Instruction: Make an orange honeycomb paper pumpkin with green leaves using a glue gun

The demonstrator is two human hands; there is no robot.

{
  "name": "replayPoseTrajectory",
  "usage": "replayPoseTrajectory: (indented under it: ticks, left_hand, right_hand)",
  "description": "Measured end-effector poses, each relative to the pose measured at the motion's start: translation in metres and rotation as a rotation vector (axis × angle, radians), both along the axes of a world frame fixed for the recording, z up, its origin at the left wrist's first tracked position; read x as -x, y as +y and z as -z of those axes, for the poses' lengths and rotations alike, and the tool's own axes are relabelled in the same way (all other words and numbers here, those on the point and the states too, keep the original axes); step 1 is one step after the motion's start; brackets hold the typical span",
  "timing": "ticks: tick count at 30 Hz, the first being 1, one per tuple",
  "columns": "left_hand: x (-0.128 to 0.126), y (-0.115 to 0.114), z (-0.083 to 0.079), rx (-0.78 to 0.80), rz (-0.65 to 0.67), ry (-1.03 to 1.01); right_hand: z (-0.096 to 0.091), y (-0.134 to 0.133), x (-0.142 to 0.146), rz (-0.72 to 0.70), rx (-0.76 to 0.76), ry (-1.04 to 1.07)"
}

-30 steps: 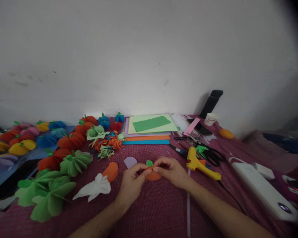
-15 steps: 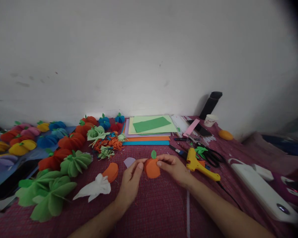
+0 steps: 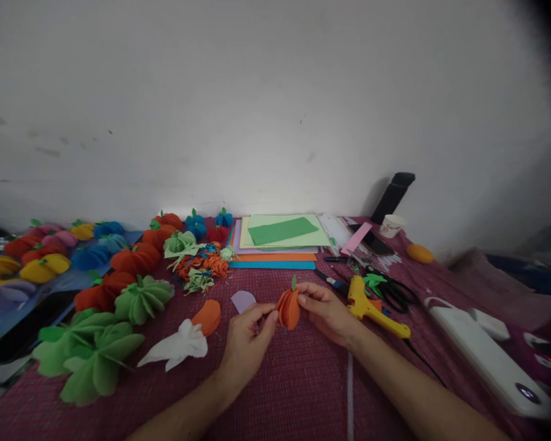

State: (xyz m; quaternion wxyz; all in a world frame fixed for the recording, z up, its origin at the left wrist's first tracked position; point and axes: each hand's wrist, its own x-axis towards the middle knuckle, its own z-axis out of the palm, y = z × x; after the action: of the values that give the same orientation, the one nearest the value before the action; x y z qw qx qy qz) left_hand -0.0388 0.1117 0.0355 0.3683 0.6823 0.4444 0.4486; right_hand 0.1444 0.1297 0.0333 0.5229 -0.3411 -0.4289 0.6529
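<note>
Between both hands, a small orange paper pumpkin (image 3: 288, 309) with a green leaf (image 3: 294, 282) on top is held upright above the cloth. My left hand (image 3: 250, 334) pinches its left edge between thumb and fingers. On the other side, my right hand (image 3: 324, 309) grips the right edge near the leaf. Its orange folds stand fanned apart. Left of my left hand lie an orange paper cutout (image 3: 207, 316), a lilac paper piece (image 3: 243, 301) and a crumpled white tissue (image 3: 180, 346). A yellow glue gun (image 3: 371, 308) lies right of my right hand.
Finished paper pumpkins (image 3: 135, 258) of several colours crowd the left. Paper scraps (image 3: 202, 267) and stacked coloured sheets (image 3: 282, 230) sit at the back. Black-handled scissors (image 3: 395, 294), a paper cup (image 3: 392, 226) and a white power bank (image 3: 487, 355) are at right. The glue gun's cord trails forward.
The paper pumpkin has turned from its flat face to show its fanned folds. My left hand has shifted slightly right and down; the view has moved a little.
</note>
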Motion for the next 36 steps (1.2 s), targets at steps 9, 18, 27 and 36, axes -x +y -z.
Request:
replayPoseTrajectory:
  ticks: [9,18,27,36]
  left_hand:
    - [0.006,0.004,0.001,-0.298,-0.208,0.263]
    - [0.006,0.006,0.005,-0.446,-0.156,0.379]
    - [0.007,0.011,0.001,-0.115,-0.253,0.173]
    - [0.005,0.017,0.006,0.080,-0.153,-0.071]
  right_hand:
    - [0.002,-0.002,0.003,0.033,-0.106,-0.243]
    - [0.005,-0.011,0.011,0.001,-0.264,-0.567]
    - [-0.010,-0.012,0.008,-0.003,-0.276,-0.456]
    - [0.001,-0.007,0.006,0.096,-0.226,-0.538]
